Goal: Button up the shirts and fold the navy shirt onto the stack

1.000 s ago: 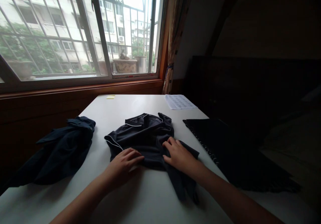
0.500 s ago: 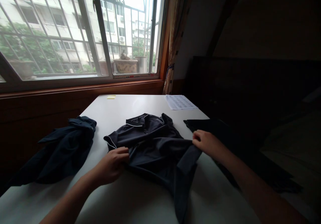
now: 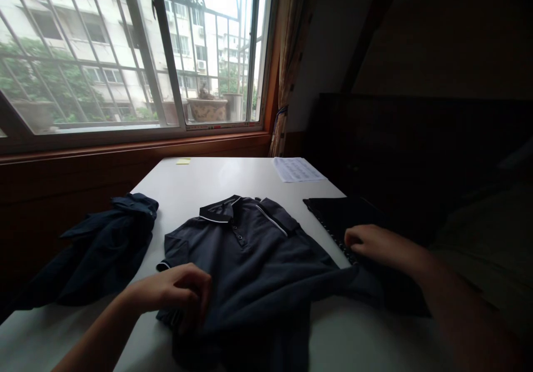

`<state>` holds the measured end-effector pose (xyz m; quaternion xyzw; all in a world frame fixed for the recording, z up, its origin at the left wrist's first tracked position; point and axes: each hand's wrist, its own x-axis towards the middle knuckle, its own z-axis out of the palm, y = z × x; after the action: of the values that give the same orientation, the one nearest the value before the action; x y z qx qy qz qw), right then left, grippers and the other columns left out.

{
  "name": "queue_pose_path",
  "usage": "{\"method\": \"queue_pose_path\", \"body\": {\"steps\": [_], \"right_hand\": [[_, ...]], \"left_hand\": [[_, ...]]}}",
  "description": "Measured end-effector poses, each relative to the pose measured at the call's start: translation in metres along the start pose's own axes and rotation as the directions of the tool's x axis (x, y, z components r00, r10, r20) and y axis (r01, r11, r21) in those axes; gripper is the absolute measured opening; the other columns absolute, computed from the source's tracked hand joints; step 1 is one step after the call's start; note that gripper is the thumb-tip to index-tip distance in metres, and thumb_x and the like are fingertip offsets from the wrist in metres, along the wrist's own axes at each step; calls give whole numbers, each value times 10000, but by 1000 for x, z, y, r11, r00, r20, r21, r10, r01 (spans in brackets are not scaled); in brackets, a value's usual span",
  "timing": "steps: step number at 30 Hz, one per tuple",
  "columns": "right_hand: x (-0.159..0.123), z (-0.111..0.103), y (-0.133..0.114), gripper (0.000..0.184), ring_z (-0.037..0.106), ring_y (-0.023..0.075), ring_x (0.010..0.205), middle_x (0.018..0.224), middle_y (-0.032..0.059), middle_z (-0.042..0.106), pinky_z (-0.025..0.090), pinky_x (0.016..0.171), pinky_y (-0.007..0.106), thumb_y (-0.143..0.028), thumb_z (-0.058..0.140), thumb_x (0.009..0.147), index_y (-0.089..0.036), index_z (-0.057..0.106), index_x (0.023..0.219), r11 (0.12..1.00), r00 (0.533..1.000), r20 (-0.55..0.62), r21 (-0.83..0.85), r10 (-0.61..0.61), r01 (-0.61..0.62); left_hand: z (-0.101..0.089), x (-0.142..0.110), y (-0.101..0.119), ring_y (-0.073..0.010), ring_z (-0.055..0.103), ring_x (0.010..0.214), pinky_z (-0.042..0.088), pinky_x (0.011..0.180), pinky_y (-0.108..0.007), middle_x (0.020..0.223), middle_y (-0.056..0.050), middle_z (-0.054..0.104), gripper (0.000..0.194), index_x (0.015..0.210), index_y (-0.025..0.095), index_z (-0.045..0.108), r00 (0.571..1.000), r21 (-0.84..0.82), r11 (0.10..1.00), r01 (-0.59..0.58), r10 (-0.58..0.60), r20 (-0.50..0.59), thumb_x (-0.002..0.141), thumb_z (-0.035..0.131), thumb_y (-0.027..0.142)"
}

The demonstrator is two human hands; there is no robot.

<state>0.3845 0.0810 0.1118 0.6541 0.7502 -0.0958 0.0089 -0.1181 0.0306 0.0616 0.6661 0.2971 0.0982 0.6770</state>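
Observation:
A dark polo shirt (image 3: 258, 261) with white-trimmed collar and sleeve edges lies front up on the white table, its collar toward the window. Its lower part is bunched and in shadow. My left hand (image 3: 179, 288) is closed at the shirt's left side, fingers curled down into the fabric below the sleeve. Over at the right, my right hand (image 3: 375, 243) has its fingers curled together, just above a stretched-out flap of the shirt and over a dark folded garment (image 3: 337, 208). Whatever is in those fingers is hidden.
A crumpled dark blue garment (image 3: 112, 250) hangs over the table's left edge. At the far end of the white table (image 3: 225, 175) are a printed sheet (image 3: 297, 169) and a yellow paper note (image 3: 183, 161). A barred window (image 3: 208, 61) and a curtain (image 3: 283, 83) stand behind.
The shirt has spread flatter and come nearer to me, with its right sleeve and buttons showing. My right hand has moved right; my left hand has moved slightly down and left.

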Motion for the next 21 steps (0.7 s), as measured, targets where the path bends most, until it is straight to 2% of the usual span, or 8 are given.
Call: {"method": "queue_pose_path", "body": {"steps": [1, 3, 5, 7, 11, 15, 18, 21], "right_hand": [[1, 1, -9, 196, 692, 187, 786, 891, 43, 749, 478, 704, 248, -168, 584, 786, -236, 764, 823, 1000, 1000, 5, 7, -21, 21], [5, 3, -31, 221, 699, 215, 869, 983, 72, 749, 490, 765, 274, -228, 554, 851, -229, 765, 919, 997, 998, 8, 26, -67, 67], [11, 9, -56, 254, 700, 228, 918, 1029, 80, 747, 496, 803, 288, -268, 532, 888, -230, 756, 1002, 992, 993, -16, 25, -121, 121], [18, 20, -81, 274, 690, 237, 981, 1106, 87, 730, 501, 856, 301, -286, 543, 895, -222, 737, 1078, 976, 976, -49, 23, -213, 214], [37, 51, -124, 408, 586, 262, 1233, 1355, 123, 619, 425, 1076, 355, -311, 553, 921, -176, 639, 1296, 913, 912, -113, 65, -395, 403], [69, 85, -157, 562, 420, 302, 1410, 1527, 180, 442, 325, 1180, 426, -377, 525, 962, -92, 492, 1445, 902, 897, -168, 71, -410, 426], [97, 105, -175, 614, 322, 295, 1470, 1582, 190, 343, 270, 1210, 434, -418, 485, 988, -69, 420, 1489, 896, 885, -203, 65, -420, 440], [115, 119, -187, 625, 253, 290, 1499, 1612, 145, 301, 229, 1219, 472, -497, 449, 996, -136, 408, 1505, 889, 876, -220, 70, -429, 453]], "left_hand": [[3, 3, 3, -141, 595, 609, 471, 574, -231, 783, -29, 661, 177, 901, 155, 685, 1000, -13, 1000, -23, 23, -2, 839, 596, 295], [7, 11, 8, -180, 665, 795, 529, 730, -266, 926, -56, 692, 213, 976, 167, 701, 986, 79, 988, -130, 137, -97, 886, 618, 341], [9, 19, 10, -216, 661, 992, 522, 905, -316, 1057, -77, 695, 236, 1031, 184, 713, 942, 268, 939, -213, 270, -197, 937, 583, 358], [8, 27, 4, -233, 616, 1153, 480, 1032, -363, 1211, -87, 667, 263, 1111, 211, 706, 898, 471, 857, -210, 360, -254, 985, 514, 340], [7, 42, -26, -277, 391, 1430, 323, 1192, -507, 1493, -66, 502, 368, 1355, 284, 582, 875, 795, 606, -22, 396, -277, 1004, 479, 322], [8, 49, -47, -342, 243, 1498, 203, 1185, -664, 1602, -48, 351, 539, 1518, 346, 368, 881, 909, 382, 165, 358, -310, 1001, 467, 466], [11, 50, -48, -369, 194, 1507, 181, 1151, -724, 1625, -47, 295, 577, 1546, 367, 289, 881, 913, 337, 228, 327, -341, 1005, 422, 516], [13, 49, -47, -413, 152, 1507, 123, 1088, -811, 1641, -50, 238, 592, 1552, 392, 249, 875, 890, 345, 299, 272, -400, 1001, 405, 543]]}}
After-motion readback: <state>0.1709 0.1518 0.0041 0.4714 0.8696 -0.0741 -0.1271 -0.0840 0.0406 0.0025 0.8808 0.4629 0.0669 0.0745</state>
